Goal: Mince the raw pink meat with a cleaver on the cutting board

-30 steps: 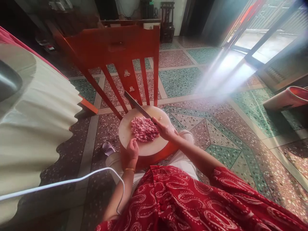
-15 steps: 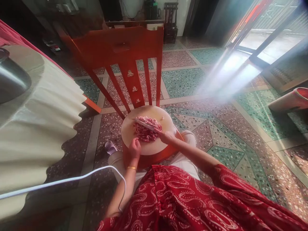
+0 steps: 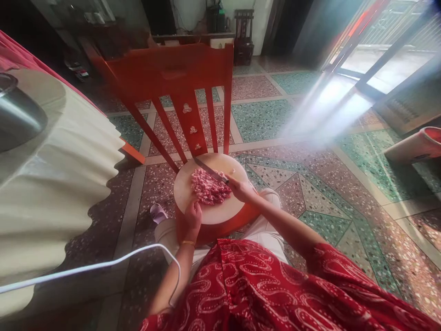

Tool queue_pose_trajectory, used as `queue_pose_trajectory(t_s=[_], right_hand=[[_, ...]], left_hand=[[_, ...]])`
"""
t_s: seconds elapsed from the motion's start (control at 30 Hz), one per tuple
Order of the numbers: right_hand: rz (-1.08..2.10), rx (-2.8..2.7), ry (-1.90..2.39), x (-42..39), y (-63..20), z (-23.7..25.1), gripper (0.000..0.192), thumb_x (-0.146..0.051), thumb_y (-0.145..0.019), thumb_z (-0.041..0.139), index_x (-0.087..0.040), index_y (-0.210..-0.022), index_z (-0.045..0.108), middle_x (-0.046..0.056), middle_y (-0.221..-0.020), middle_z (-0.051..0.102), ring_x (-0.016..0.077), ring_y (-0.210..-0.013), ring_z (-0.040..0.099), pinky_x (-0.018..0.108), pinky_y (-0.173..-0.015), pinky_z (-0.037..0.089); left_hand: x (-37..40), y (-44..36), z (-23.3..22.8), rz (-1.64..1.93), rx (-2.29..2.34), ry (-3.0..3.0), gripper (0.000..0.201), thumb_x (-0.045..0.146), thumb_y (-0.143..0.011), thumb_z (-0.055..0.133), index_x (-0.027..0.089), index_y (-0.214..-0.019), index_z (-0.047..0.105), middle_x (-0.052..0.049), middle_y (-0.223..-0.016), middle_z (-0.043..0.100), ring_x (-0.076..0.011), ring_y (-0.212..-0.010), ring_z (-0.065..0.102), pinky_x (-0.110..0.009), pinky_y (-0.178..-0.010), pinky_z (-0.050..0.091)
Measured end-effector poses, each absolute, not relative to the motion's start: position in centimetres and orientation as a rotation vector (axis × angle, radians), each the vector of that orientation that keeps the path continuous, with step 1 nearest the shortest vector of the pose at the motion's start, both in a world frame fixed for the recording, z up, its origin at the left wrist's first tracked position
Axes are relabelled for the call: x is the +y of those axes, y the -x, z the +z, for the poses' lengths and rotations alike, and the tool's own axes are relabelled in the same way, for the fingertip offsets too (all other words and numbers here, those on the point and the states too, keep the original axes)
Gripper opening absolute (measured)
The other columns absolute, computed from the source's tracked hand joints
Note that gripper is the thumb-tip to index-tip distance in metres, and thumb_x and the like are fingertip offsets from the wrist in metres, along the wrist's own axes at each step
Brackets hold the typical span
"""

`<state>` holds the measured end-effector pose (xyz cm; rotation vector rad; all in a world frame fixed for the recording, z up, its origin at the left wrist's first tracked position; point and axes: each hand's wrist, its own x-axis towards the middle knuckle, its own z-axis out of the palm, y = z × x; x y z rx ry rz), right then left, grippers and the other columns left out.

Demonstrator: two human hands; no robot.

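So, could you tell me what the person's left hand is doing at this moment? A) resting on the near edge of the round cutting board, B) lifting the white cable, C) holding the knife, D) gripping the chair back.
A: the left hand rests on the near edge of the round cutting board beside the minced meat, while the right hand holds the knife.

Red bucket point(image 3: 418, 146) lies on terrazzo floor point(image 3: 330, 193).
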<state>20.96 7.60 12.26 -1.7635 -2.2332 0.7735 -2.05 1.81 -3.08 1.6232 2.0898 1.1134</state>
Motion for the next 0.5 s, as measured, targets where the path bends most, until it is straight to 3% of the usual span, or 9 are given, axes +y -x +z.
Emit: queue_pose_trajectory(t_s=[0.17, 0.3, 0.37, 0.5], right_hand=[[0.546, -2.196, 1.641, 7.1, -20.1, 13.1, 0.050, -0.035, -0.096, 0.027, -0.026, -0.145, 0.028, 0.008, -0.109, 0.067, 0.0207, -0.095, 0.064, 0.027, -0.079, 0.046], [0.750, -2.309, 1.897, 7.7, -20.0, 10.8, 0.048, -0.035, -0.094, 0.035, -0.027, -0.142, 0.036, 0.008, -0.094, 0.071, 0.0223, -0.083, 0.067, 0.028, -0.072, 0.047], [0.781, -2.281, 1.828, 8.4, -20.4, 10.6, 0.047, -0.035, -0.095, 0.033, -0.026, -0.141, 0.037, 0.008, -0.100, 0.070, 0.0220, -0.087, 0.066, 0.028, -0.074, 0.048], [0.672, -2.111, 1.631, 9.6, -21.1, 11.2, 0.051, -0.034, -0.097, 0.023, -0.024, -0.147, 0.023, 0.008, -0.115, 0.064, 0.0197, -0.096, 0.064, 0.029, -0.081, 0.047]], left_hand=[[1.7, 2.1, -3.0, 1.121, 2.064, -1.607, 0.029, 0.024, -0.086, 0.036, 0.018, -0.100, 0.061, -0.009, -0.096, 0.069, -0.0174, -0.091, 0.064, -0.029, -0.082, 0.048], [1.7, 2.1, -3.0, 1.130, 2.093, -1.599, 0.028, 0.023, -0.085, 0.037, 0.018, -0.097, 0.062, -0.009, -0.094, 0.069, -0.0181, -0.089, 0.064, -0.031, -0.082, 0.048], [1.8, 2.0, -3.0, 1.134, 2.092, -1.603, 0.028, 0.024, -0.085, 0.037, 0.018, -0.096, 0.062, -0.009, -0.093, 0.069, -0.0183, -0.088, 0.064, -0.031, -0.082, 0.048], [1.9, 2.0, -3.0, 1.132, 2.074, -1.617, 0.029, 0.025, -0.086, 0.036, 0.017, -0.096, 0.062, -0.010, -0.095, 0.069, -0.0181, -0.088, 0.064, -0.029, -0.080, 0.049]])
